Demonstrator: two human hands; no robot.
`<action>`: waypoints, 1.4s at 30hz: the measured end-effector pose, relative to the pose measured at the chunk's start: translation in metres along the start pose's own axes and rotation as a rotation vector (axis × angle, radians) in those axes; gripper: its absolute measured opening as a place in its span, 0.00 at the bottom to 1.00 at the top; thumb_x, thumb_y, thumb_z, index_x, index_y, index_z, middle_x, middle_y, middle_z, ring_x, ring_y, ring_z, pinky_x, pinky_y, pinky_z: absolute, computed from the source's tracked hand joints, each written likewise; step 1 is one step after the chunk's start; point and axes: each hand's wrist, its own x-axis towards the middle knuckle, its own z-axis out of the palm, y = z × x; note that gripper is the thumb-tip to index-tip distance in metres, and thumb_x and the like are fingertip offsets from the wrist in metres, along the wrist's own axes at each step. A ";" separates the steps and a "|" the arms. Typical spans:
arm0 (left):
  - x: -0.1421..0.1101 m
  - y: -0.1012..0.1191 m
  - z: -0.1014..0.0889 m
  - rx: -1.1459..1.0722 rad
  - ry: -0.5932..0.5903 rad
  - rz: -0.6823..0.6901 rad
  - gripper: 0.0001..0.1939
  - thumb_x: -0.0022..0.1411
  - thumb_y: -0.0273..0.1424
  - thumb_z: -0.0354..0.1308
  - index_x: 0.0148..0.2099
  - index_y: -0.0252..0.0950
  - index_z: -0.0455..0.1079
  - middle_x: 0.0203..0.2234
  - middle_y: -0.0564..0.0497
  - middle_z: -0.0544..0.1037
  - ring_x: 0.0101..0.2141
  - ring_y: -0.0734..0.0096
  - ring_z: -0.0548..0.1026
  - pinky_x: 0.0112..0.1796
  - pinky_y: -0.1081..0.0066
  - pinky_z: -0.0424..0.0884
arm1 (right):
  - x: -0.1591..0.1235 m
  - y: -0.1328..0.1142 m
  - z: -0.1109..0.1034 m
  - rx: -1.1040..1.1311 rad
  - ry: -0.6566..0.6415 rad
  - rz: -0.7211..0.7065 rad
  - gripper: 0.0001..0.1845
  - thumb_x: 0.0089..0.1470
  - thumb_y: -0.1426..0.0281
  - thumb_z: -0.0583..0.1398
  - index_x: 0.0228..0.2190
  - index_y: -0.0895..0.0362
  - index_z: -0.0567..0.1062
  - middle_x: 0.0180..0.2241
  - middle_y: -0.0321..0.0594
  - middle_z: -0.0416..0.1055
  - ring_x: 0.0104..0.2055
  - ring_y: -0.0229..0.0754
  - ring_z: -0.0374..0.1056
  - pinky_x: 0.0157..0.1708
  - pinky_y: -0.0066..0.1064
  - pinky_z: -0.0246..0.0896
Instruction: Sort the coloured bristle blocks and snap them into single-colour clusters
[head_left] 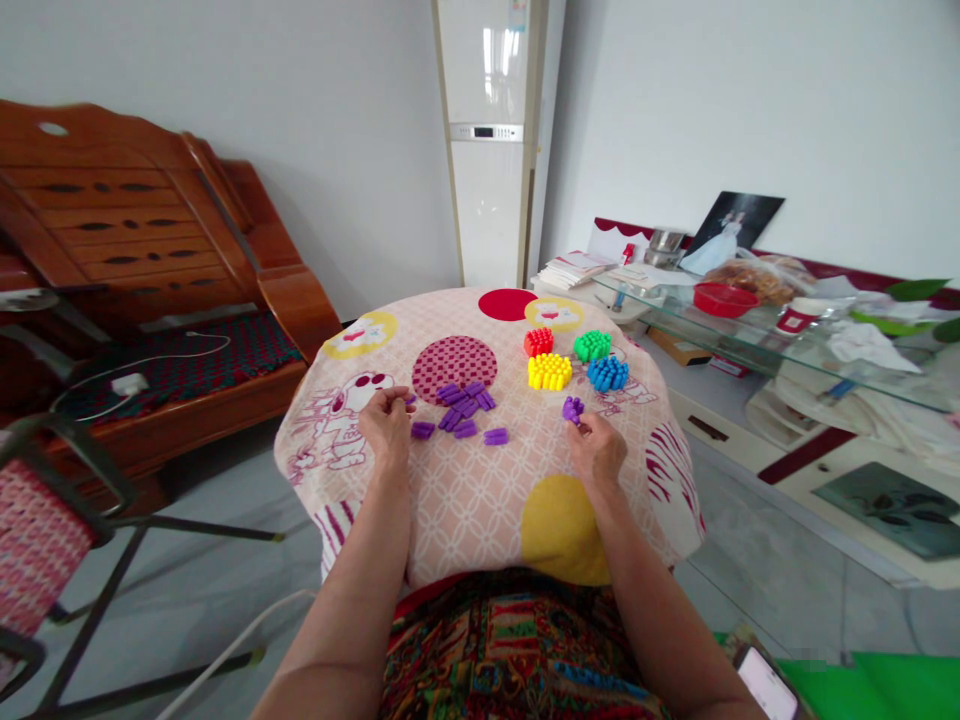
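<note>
My left hand is at the left of the table with its fingertips pinched on a small purple plastic piece, mostly hidden by the fingers. Just to its right, several more purple pieces lie flat in a loose pile. On the right side my right hand has its thumb and fingers closed on a small bunch of upright purple pieces. Beyond it stand tight clusters of similar pieces: red, yellow, green and blue.
A patterned cloth covers the round table. To the left are a wooden bench and a metal-framed chair. A glass-topped cabinet with clutter stands at the right, and a tall white air conditioner at the back.
</note>
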 end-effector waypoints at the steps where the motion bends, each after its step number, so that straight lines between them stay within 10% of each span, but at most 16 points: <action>1: 0.000 0.000 0.000 0.001 0.000 0.000 0.17 0.50 0.29 0.48 0.38 0.33 0.75 0.28 0.50 0.79 0.23 0.76 0.75 0.23 0.77 0.67 | 0.000 0.000 0.000 -0.013 -0.001 0.006 0.14 0.55 0.62 0.57 0.31 0.58 0.79 0.29 0.45 0.78 0.31 0.43 0.69 0.32 0.31 0.54; 22: -0.006 -0.001 0.006 0.201 -0.123 0.165 0.14 0.53 0.29 0.52 0.39 0.35 0.77 0.31 0.48 0.81 0.28 0.68 0.78 0.32 0.71 0.73 | 0.005 0.012 -0.002 0.147 0.068 0.119 0.23 0.56 0.54 0.54 0.27 0.58 0.78 0.25 0.45 0.76 0.27 0.42 0.66 0.29 0.31 0.53; 34: -0.025 0.016 0.028 0.475 -0.473 0.418 0.05 0.55 0.30 0.61 0.36 0.38 0.76 0.34 0.46 0.80 0.35 0.62 0.77 0.39 0.65 0.72 | 0.008 0.014 -0.002 0.193 0.047 0.163 0.20 0.53 0.57 0.53 0.23 0.58 0.77 0.21 0.44 0.74 0.26 0.43 0.66 0.28 0.31 0.53; 42: -0.031 0.019 0.039 0.694 -0.475 0.406 0.07 0.54 0.31 0.63 0.37 0.39 0.74 0.33 0.45 0.79 0.38 0.58 0.77 0.41 0.63 0.70 | 0.009 0.017 0.000 0.233 0.054 0.178 0.19 0.52 0.59 0.54 0.26 0.58 0.79 0.23 0.44 0.76 0.27 0.44 0.68 0.30 0.32 0.57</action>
